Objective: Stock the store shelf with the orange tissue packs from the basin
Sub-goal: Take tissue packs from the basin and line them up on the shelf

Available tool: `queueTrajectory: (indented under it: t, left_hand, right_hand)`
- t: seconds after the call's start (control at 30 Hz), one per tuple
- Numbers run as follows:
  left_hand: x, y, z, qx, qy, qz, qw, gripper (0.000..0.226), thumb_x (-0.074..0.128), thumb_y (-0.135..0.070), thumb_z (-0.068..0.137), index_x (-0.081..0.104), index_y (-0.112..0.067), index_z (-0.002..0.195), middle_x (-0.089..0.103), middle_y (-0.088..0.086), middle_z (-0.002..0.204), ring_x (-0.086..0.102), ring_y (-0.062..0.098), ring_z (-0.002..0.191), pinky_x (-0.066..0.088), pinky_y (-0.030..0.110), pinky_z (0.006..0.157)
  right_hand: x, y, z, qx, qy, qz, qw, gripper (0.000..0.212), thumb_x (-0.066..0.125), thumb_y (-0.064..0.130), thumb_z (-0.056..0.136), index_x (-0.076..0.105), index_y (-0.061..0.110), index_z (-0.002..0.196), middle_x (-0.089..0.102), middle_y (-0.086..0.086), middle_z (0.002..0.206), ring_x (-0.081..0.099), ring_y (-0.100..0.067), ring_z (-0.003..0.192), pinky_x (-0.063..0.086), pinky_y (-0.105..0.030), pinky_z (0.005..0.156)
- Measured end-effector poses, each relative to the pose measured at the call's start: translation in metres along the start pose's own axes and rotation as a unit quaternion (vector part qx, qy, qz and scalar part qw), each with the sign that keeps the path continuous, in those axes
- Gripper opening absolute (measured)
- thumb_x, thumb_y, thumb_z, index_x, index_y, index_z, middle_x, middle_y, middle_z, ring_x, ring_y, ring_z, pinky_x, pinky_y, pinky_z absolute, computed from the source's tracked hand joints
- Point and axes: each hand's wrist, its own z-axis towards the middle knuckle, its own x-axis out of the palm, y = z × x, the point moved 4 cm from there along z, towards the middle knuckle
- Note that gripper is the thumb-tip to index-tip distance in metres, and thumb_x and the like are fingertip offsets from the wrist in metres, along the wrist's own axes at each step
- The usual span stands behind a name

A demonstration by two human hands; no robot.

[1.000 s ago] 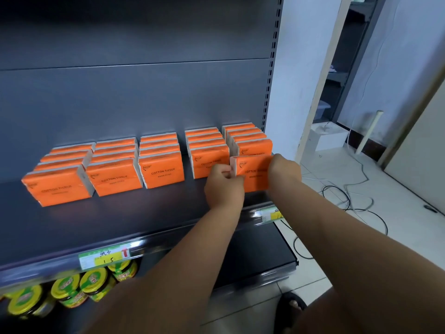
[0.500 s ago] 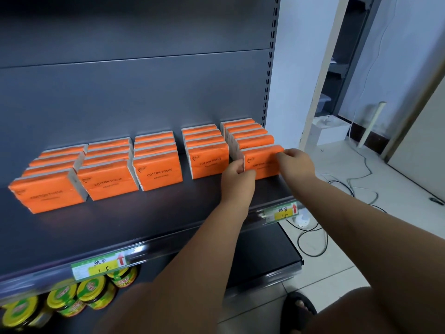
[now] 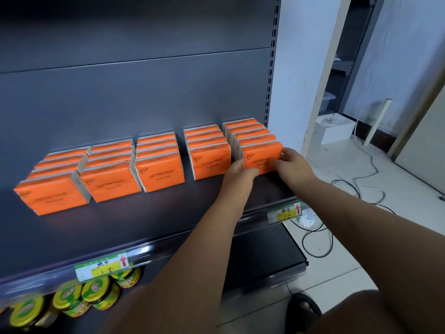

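Five rows of orange tissue packs (image 3: 161, 174) stand on the shelf (image 3: 120, 225), fronts toward me. Far left, on the level below, are yellow-lidded jars (image 3: 96, 295), w/ a price tag (image 3: 102, 267) on the shelf lip above them. At the rightmost row my left hand (image 3: 239, 168) grips the left edge of the front pack (image 3: 262, 157). It stands upright on the shelf and seems pressed against the pack behind. My right hand (image 3: 292, 162) grips its right edge, fingers curled round the side. Far right, a white box (image 3: 334, 128) sits on the floor (image 3: 361, 261).
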Motion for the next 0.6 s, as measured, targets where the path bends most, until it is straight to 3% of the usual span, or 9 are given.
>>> queueTrajectory:
  t: [0.1,0.2,0.27,0.37,0.5,0.6]
  left_hand:
    - [0.004,0.002,-0.003,0.041,0.018,0.112,0.993,0.025,0.062,-0.015,0.092,0.064,-0.038,0.101,0.072,-0.002,0.104,0.069,0.017,0.096,0.055,0.034,0.087]
    - [-0.002,0.002,-0.004,0.078,-0.014,0.199,0.977,0.024,0.059,-0.021,0.094,0.060,-0.035,0.114,0.067,-0.008,0.101,0.065,0.010,0.086,0.054,0.030,0.076]
    - [-0.007,-0.002,-0.006,0.114,-0.039,0.262,0.958,0.021,0.059,-0.024,0.097,0.056,-0.028,0.118,0.057,-0.017,0.101,0.055,0.000,0.083,0.046,0.022,0.069]
    - [-0.015,-0.008,-0.010,0.150,-0.062,0.327,0.931,0.032,0.060,-0.030,0.099,0.055,-0.019,0.128,0.044,-0.018,0.114,0.045,0.002,0.102,0.037,0.026,0.083]
    - [-0.034,-0.019,-0.032,0.208,-0.121,0.423,0.874,0.018,0.057,-0.036,0.098,0.058,-0.022,0.109,0.059,-0.005,0.113,0.055,0.021,0.113,0.049,0.041,0.092]
    - [-0.059,-0.026,-0.057,0.204,-0.168,0.525,0.809,0.046,0.050,-0.041,0.103,0.053,-0.018,0.143,0.048,0.004,0.154,0.036,0.030,0.148,0.030,0.050,0.120]
  right_hand:
    - [-0.002,0.002,-0.004,-0.005,0.013,-0.040,0.999,0.028,0.057,0.023,0.090,0.063,0.024,0.117,0.069,0.003,0.108,0.065,-0.020,0.102,0.054,-0.042,0.091]
    - [-0.003,0.007,-0.013,-0.017,0.028,-0.135,0.990,0.005,0.054,0.021,0.098,0.054,0.017,0.100,0.059,0.000,0.086,0.057,-0.021,0.086,0.042,-0.029,0.066]
    - [-0.002,0.012,-0.021,-0.040,0.044,-0.191,0.980,0.006,0.052,0.021,0.099,0.053,0.016,0.099,0.059,0.000,0.086,0.055,-0.021,0.083,0.039,-0.030,0.065]
    - [0.003,0.023,-0.031,-0.098,0.045,-0.235,0.966,0.022,0.050,0.024,0.098,0.063,0.009,0.108,0.069,-0.010,0.100,0.062,-0.027,0.092,0.050,-0.038,0.078]
    - [0.018,0.037,-0.049,-0.177,0.043,-0.235,0.955,0.026,0.047,0.040,0.101,0.061,0.018,0.103,0.067,-0.006,0.101,0.062,-0.026,0.090,0.053,-0.043,0.081]
    - [0.034,0.050,-0.069,-0.226,0.069,-0.222,0.946,0.033,0.043,0.046,0.104,0.059,0.020,0.117,0.066,-0.005,0.113,0.062,-0.027,0.101,0.051,-0.043,0.084]
